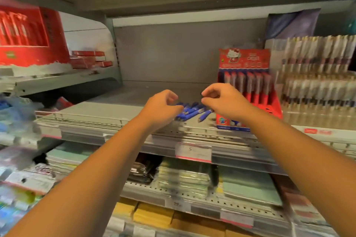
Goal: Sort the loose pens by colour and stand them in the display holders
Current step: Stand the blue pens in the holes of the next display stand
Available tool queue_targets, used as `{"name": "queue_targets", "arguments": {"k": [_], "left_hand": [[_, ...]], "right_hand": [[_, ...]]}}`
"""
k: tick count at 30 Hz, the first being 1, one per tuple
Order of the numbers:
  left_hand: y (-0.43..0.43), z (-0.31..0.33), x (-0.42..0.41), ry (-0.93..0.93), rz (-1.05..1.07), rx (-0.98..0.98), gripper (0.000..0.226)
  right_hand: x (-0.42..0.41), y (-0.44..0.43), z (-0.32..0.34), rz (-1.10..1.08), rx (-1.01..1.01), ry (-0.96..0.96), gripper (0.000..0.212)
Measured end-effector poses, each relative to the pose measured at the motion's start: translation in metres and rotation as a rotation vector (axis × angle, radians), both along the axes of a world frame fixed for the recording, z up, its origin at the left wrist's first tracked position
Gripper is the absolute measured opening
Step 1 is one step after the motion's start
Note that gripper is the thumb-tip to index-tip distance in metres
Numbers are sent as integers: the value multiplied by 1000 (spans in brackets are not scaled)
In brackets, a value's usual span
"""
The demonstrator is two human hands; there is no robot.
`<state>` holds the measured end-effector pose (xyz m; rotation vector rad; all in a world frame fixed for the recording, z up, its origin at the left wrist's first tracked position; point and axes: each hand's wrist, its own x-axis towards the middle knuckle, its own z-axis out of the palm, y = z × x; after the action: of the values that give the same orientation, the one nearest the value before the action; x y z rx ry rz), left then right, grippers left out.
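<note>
The loose blue plastic pens [192, 111] are heaped flat on the grey metal shelf [119, 109], just beneath and between the fingers of both hands. Their long axes run roughly parallel, from near-left to far-right; which end is the tip cannot be told through the blur. The left hand [163, 106] and right hand [223, 100] are loosely curled, and nothing is seen pinched. The pens are best gathered with ends aligned, then turned upright for the red cardboard display holder [273, 106] beside the right fingers.

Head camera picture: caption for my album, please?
Left hand and right hand reach for blue pens beside a red display holder.
</note>
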<state>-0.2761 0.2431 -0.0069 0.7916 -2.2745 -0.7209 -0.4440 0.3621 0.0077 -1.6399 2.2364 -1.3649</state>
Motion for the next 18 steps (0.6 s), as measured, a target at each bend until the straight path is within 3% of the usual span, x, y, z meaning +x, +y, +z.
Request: {"name": "queue_targets", "arguments": {"k": [4,11,13,15,18], "left_hand": [[-42,6,-25,-127,28,-21,44],[-85,10,-84,-562,-26,85,76],[-89,13,-96,-686,-83,83,74],[-90,14,-106,-804,-193,89,56],[-84,19,-118,-955,-333,79,45]], "right_hand": [[-3,-49,6,-73,225,170,9],[-6,-100,15,-244,749,622,23],[-6,-108,14,-245,879,647,23],[-5,-115,11,-246,998,644,23],[-7,-119,7,-278,1055,595,11]]}}
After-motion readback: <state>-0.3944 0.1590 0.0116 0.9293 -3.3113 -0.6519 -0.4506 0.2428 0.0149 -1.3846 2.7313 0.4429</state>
